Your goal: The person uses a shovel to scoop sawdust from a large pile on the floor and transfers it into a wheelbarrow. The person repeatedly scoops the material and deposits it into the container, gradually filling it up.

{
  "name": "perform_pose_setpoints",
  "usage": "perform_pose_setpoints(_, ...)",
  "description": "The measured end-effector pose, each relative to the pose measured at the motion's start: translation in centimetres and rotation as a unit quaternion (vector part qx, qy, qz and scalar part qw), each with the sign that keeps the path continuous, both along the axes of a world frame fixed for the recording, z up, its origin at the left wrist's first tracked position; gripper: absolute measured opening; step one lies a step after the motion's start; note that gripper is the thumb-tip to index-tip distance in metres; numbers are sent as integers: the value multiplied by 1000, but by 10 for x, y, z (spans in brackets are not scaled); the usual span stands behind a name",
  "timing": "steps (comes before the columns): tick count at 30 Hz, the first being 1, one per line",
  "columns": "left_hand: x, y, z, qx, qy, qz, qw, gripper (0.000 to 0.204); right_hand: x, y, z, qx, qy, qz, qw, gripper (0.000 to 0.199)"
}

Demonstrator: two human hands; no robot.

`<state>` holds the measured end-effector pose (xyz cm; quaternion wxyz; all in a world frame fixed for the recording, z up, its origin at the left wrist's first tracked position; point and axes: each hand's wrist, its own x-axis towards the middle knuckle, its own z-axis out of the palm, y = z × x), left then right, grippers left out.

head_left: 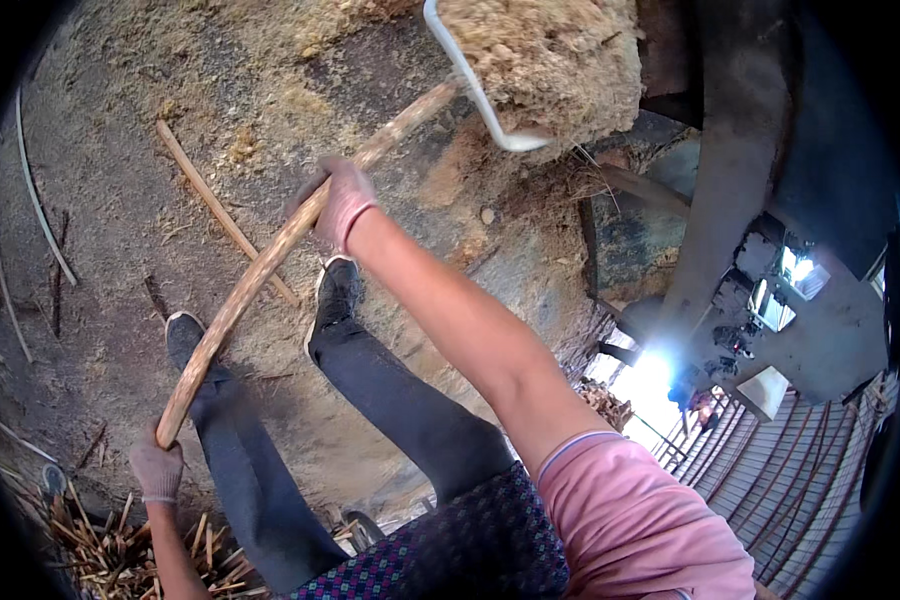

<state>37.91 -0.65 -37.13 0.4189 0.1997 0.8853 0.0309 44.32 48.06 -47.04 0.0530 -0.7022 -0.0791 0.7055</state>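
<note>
I hold a shovel by its long wooden handle (260, 275), which slants from lower left to upper right. My left hand (158, 466), in a pale work glove, is closed round the handle's lower end. Farther up the shaft, my gloved right hand (342, 205) grips it with the arm stretched out. At the far end is the wide shovel head with a whitish rim (470, 85). A large heap of tan, sawdust-like material (560, 70) lies in and behind it, hiding most of the blade.
A loose wooden stick (215, 205) lies on the dirt floor beyond my feet. Thin strips (32, 190) lie at the left, and a pile of split sticks (120, 545) sits at lower left. A dark beam-like structure (720, 150) and a metal grating (790, 480) stand at right.
</note>
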Motion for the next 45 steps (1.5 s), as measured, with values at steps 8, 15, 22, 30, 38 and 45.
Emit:
perform_pose_setpoints(8, -1, 4, 81, -14, -25, -19, 999, 42, 18, -9, 37, 25, 26, -21, 999, 26)
perform_pose_setpoints(15, -55, -76, 209, -125, -3, -68, 990, 39, 10, -126, 139, -16, 65, -97, 993, 27)
perform_pose_setpoints(22, -102, -111, 378, -110, 14, -150, 982, 48, 48, -240, 263, -23, 154, -180, 971, 16)
perform_pose_setpoints(30, -118, -134, 512, -86, -29, -230, 969, 47, 146, -315, 436, -66, 107, -350, 928, 12)
perform_pose_setpoints(38, -27, -18, 570, -158, -56, -359, 918, 46, 307, -350, 499, 47, 42, -483, 873, 14)
perform_pose_setpoints(45, 112, 36, 538, 42, 30, -565, 823, 39, 514, -365, 605, 197, 64, -590, 781, 14)
